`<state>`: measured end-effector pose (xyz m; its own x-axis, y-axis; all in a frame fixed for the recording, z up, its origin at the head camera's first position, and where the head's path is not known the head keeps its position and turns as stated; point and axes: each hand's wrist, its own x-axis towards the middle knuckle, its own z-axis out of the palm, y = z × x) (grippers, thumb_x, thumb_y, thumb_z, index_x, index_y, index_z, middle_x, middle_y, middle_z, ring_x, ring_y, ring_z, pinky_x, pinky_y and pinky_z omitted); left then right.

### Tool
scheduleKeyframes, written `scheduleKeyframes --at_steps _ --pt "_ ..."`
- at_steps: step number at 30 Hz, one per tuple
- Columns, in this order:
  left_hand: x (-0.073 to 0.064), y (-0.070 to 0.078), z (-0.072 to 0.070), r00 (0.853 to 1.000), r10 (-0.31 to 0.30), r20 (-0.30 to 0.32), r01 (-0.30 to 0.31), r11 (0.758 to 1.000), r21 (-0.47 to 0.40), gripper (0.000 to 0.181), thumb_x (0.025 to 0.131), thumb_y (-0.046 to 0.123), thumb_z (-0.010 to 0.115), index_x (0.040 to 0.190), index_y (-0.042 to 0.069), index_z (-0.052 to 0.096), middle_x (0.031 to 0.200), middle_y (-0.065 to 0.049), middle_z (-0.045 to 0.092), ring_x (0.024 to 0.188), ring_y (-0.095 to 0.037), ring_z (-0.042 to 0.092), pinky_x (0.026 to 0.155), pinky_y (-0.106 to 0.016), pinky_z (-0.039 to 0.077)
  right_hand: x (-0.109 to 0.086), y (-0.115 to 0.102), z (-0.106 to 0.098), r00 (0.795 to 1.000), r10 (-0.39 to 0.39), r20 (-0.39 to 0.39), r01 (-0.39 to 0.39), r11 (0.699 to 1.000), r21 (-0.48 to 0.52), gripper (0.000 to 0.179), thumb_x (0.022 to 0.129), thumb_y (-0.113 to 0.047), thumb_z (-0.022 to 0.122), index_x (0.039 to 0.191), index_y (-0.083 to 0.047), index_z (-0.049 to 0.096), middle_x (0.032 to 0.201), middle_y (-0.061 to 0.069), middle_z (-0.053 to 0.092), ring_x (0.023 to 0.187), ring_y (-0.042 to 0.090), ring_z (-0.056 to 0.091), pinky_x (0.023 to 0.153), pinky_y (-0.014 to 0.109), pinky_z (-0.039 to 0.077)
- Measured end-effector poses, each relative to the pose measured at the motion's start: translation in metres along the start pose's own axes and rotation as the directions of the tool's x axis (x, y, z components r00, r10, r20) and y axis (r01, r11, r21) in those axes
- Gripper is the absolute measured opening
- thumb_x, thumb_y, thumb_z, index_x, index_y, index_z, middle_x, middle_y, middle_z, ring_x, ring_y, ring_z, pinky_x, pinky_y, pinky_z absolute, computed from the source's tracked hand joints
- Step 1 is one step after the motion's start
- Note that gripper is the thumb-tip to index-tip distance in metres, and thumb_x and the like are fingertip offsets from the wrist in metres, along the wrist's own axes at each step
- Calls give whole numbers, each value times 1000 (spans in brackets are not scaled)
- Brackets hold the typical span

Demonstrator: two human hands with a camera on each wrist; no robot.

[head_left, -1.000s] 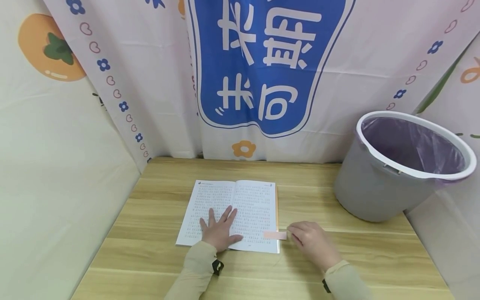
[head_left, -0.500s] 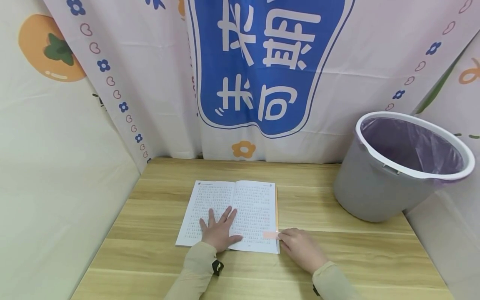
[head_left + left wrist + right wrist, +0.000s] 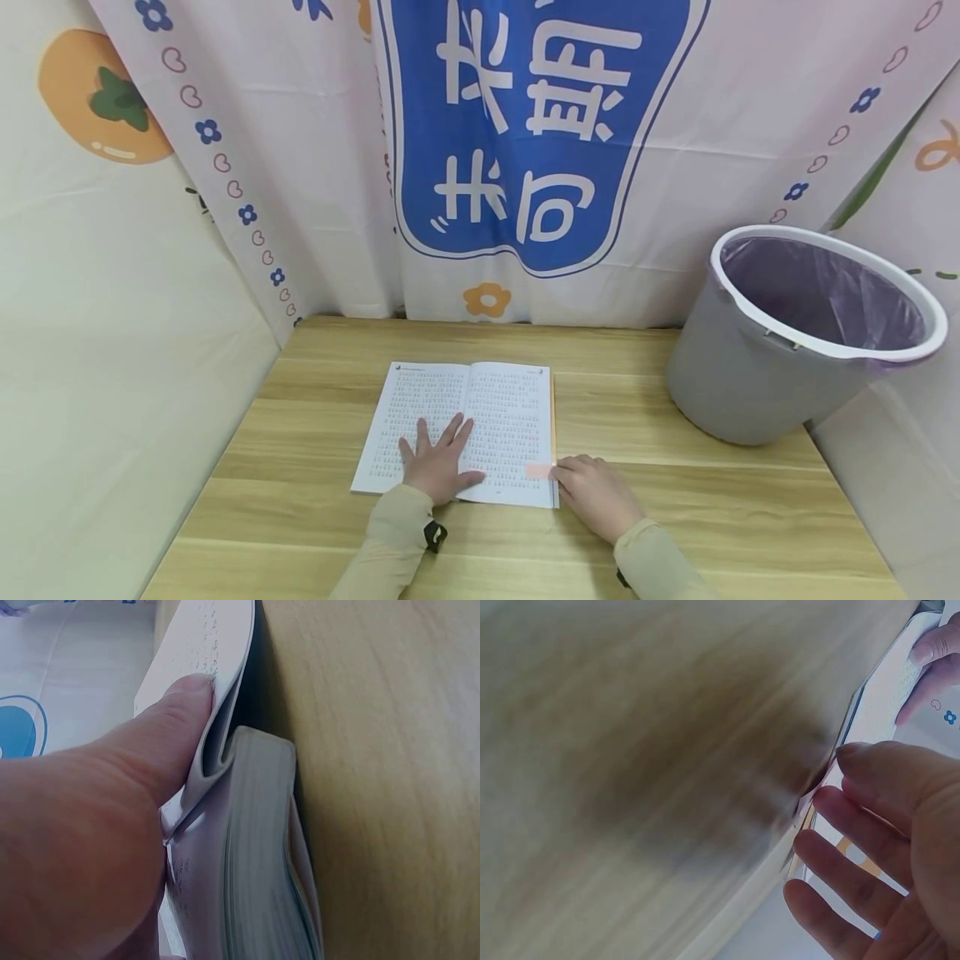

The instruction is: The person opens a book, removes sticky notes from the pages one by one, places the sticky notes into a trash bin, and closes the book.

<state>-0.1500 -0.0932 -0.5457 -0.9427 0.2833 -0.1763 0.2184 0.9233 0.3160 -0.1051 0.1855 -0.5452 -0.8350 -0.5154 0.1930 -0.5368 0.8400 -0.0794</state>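
Note:
An open book lies on the wooden table, its pages printed with lines of text. My left hand rests spread over the lower middle of it, and in the left wrist view the thumb presses a page beside the thick page block. A pink sticky strip lies across the right page's outer edge, low down. At the strip's outer end, my right hand pinches it between thumb and forefinger. The right wrist view has the thumb at the book's edge and the other fingers spread; the strip is mostly hidden there.
A grey bin with a white rim and purple liner stands at the table's right back. Behind the wooden table hangs a printed curtain, with a pale cloth along the left side.
My right hand has moved left, from just off the strip's end to the page edge. Less of the strip shows beyond the page. The left hand has stayed in place.

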Motion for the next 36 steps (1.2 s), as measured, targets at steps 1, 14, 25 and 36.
scheduleKeyframes --at_steps 1,14,25,36 --pt "0 0 0 1000 0 0 0 1000 -1 89 86 60 66 158 25 27 164 3 20 141 -59 5 102 -82 6 1 -1 0 1000 2 -4 -2 1000 -2 17 86 -14 76 103 -13 76 108 3 72 98 22 68 83 42 57" --pt "-3 2 -4 1000 6 -9 -6 1000 -9 88 86 59 67 157 23 29 164 1 21 141 -60 6 102 -82 6 6 1 6 997 -49 -54 48 999 -23 29 69 -6 89 94 -11 76 100 5 72 89 21 69 80 30 58" --pt "-3 1 -4 1000 10 -11 -10 1000 -3 88 86 60 66 157 23 30 164 0 22 140 -60 7 102 -82 7 8 1 9 999 -43 -23 42 998 -50 20 75 -1 84 92 -9 77 98 5 71 85 19 70 73 27 59" --pt "-5 4 -8 1000 20 -18 -20 1000 -2 87 86 57 68 156 20 32 162 -2 25 140 -61 10 101 -83 10 9 2 7 994 -82 -75 73 991 -111 20 71 -1 86 88 -7 77 93 7 73 81 19 71 72 26 59"
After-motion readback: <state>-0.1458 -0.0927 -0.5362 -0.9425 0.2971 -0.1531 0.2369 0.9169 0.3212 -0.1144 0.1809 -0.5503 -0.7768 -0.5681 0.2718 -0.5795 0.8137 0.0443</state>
